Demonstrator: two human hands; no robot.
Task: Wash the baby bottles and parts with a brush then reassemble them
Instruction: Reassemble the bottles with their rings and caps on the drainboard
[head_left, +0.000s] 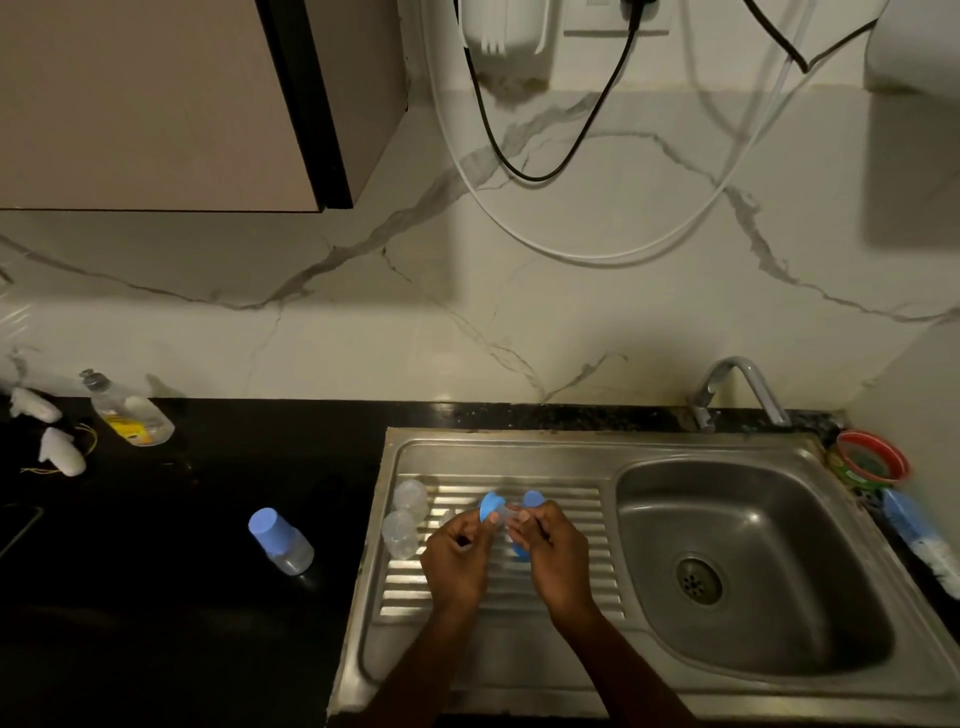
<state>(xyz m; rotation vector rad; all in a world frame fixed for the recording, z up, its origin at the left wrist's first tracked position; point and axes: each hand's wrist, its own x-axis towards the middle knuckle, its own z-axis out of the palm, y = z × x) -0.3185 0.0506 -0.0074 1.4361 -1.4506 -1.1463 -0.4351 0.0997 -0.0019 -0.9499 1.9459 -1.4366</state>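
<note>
Over the ribbed drainboard (571, 499) my left hand (457, 561) pinches a blue collar ring (489, 505). My right hand (550, 551) pinches a clear teat (506, 515) that sticks through that ring. A blue cap (532, 500) shows just behind my right hand, and another blue part (521, 552) shows under it. Two clear bottle bodies (410, 496) (400, 534) stand at the drainboard's left edge. An assembled bottle with a blue cap (280, 540) lies tilted on the black counter to the left.
A steel sink basin (737, 519) with its drain lies to the right, a tap (737, 384) behind it. A bottle brush (919, 540) and a red-rimmed strainer (872, 460) sit at the far right. A dish-soap bottle (127, 408) and white cloth pieces (62, 452) are at the far left.
</note>
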